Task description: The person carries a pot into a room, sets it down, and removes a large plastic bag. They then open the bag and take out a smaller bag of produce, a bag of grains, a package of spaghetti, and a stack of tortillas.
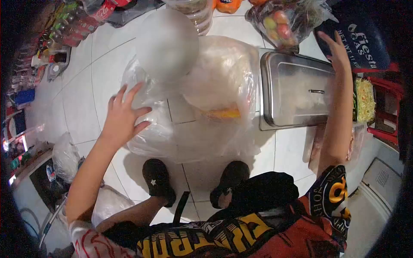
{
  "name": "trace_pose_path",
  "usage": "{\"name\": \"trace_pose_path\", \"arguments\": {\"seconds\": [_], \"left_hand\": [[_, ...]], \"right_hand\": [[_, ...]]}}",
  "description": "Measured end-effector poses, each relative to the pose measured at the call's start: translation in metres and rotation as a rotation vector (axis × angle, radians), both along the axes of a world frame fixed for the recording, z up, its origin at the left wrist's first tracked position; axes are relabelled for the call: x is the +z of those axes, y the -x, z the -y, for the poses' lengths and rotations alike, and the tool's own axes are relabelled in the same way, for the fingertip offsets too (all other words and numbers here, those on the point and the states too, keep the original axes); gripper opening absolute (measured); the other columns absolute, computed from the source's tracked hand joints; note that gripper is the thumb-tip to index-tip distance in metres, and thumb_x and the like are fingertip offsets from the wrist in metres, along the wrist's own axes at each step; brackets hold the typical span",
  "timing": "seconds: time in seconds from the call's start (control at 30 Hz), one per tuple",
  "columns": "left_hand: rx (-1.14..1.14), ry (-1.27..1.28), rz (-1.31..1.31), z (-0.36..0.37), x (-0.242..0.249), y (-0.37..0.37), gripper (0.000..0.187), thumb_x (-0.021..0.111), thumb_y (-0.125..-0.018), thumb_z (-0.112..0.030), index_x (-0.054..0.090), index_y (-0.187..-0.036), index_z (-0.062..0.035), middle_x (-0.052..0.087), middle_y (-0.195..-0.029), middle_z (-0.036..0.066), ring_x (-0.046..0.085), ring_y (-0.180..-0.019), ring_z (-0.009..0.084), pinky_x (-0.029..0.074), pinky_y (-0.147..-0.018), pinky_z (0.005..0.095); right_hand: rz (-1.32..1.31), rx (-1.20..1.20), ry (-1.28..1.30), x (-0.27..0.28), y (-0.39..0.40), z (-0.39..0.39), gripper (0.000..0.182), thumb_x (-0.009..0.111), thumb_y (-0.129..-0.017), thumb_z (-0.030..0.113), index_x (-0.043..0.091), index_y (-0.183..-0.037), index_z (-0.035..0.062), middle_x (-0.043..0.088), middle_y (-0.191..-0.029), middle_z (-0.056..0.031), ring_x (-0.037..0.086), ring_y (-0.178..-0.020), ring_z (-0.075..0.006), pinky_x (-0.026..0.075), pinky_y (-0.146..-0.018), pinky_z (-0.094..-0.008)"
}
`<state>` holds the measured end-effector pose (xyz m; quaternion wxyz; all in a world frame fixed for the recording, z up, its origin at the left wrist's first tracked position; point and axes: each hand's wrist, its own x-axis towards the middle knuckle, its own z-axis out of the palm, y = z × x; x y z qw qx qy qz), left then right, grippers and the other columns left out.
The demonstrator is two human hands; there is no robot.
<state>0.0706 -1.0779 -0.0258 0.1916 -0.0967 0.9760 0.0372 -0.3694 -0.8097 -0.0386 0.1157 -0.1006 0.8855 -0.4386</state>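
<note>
White tiled floor [81, 107] spreads below; my left hand [122, 115] splays empty beside clear, wrinkled plastic (quite shiny) [221, 77], my open, empty right hand [338, 53] near the dark-blue gas cylinder [359, 41].

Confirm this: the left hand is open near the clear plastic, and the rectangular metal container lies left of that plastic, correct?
No: the head view shows the rectangular metal container right of the clear plastic. The left hand is indeed open near that plastic.
</note>
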Motion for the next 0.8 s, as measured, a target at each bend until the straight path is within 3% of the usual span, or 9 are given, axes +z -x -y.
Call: {"name": "trace_pose_path", "arguments": {"seconds": [0.1,0.13,0.27,0.3,0.37,0.53,0.7,0.73,0.8], "left_hand": [[-0.131,0.080,-0.036,0.002,-0.032,0.016,0.045,0.067,-0.057,-0.027,0.055,-0.100,-0.0186,0.024,-0.126,0.009,0.031,-0.109,0.0322,0.028,-0.087,0.0481],[-0.154,0.128,-0.024,0.005,-0.044,0.019,0.045,0.067,-0.056,-0.027,0.056,-0.099,-0.0194,0.027,-0.124,0.009,0.034,-0.107,0.0314,0.028,-0.087,0.0501],[0.139,-0.051,-0.175,0.031,-0.082,0.042,0.028,0.054,-0.068,-0.011,0.054,-0.096,-0.0139,0.040,-0.106,0.013,0.049,-0.088,0.0298,0.042,-0.075,0.0401],[0.132,0.010,-0.279,0.036,-0.080,0.050,0.028,0.052,-0.067,-0.007,0.052,-0.094,-0.0113,0.041,-0.102,0.013,0.051,-0.084,0.0302,0.043,-0.071,0.0387],[0.197,0.127,-0.466,0.051,-0.065,0.068,0.028,0.052,-0.065,-0.004,0.051,-0.093,-0.0072,0.042,-0.096,0.014,0.052,-0.079,0.0305,0.045,-0.066,0.0377],[0.367,0.237,-0.562,0.068,-0.029,0.084,0.031,0.058,-0.061,-0.007,0.048,-0.090,0.0008,0.041,-0.098,0.023,0.050,-0.078,0.0345,0.043,-0.066,0.0410],[0.397,0.231,-0.300,0.044,-0.038,0.066,0.050,0.068,-0.054,-0.015,0.049,-0.099,-0.0025,0.021,-0.122,0.021,0.051,-0.084,0.0345,0.044,-0.074,0.0378],[0.450,0.114,-0.404,0.049,-0.043,0.061,0.053,0.070,-0.051,-0.017,0.052,-0.100,-0.0110,0.010,-0.129,0.017,0.046,-0.093,0.0349,0.043,-0.074,0.0426],[0.398,0.074,-0.539,0.060,-0.045,0.047,0.053,0.069,-0.053,-0.018,0.051,-0.102,-0.0103,0.010,-0.129,0.019,0.042,-0.098,0.0367,0.042,-0.078,0.0396]], "right_hand": [[0.012,0.111,0.499,0.016,-0.071,0.016,0.057,0.058,-0.069,0.027,0.035,-0.118,0.0076,0.043,-0.113,-0.0079,0.044,-0.101,-0.0196,0.038,-0.078,-0.0340],[0.090,0.222,0.476,0.024,-0.110,0.030,0.038,0.046,-0.079,0.022,0.039,-0.113,0.0056,0.041,-0.115,-0.0085,0.048,-0.096,-0.0181,0.038,-0.078,-0.0317],[0.636,1.061,0.390,-0.005,-0.235,0.053,0.024,0.051,-0.077,0.017,0.051,-0.095,0.0015,0.054,-0.090,-0.0064,0.051,-0.078,-0.0131,0.042,-0.070,-0.0259],[0.482,1.419,0.126,-0.024,-0.249,0.063,0.034,0.054,-0.075,0.022,0.048,-0.102,0.0041,0.055,-0.090,-0.0126,0.055,-0.079,-0.0204,0.043,-0.071,-0.0300],[0.114,1.692,0.070,-0.053,-0.275,0.078,0.033,0.054,-0.073,0.021,0.049,-0.100,0.0037,0.054,-0.089,-0.0165,0.054,-0.079,-0.0288,0.043,-0.069,-0.0360],[-0.086,1.547,-0.140,-0.078,-0.283,0.123,0.035,0.051,-0.072,0.014,0.043,-0.104,0.0027,0.049,-0.094,-0.0163,0.049,-0.087,-0.0314,0.038,-0.078,-0.0370],[-0.285,1.456,-0.325,-0.071,-0.273,0.205,0.038,0.050,-0.069,0.012,0.043,-0.104,0.0011,0.049,-0.095,-0.0181,0.048,-0.091,-0.0331,0.039,-0.077,-0.0381],[-0.423,1.473,-0.363,-0.074,-0.274,0.218,0.037,0.049,-0.069,0.012,0.043,-0.104,0.0017,0.050,-0.093,-0.0182,0.048,-0.091,-0.0336,0.040,-0.076,-0.0379],[-0.424,1.404,-0.334,-0.080,-0.280,0.239,0.030,0.049,-0.069,0.013,0.049,-0.097,0.0026,0.053,-0.089,-0.0156,0.051,-0.087,-0.0304,0.040,-0.076,-0.0374]]}}
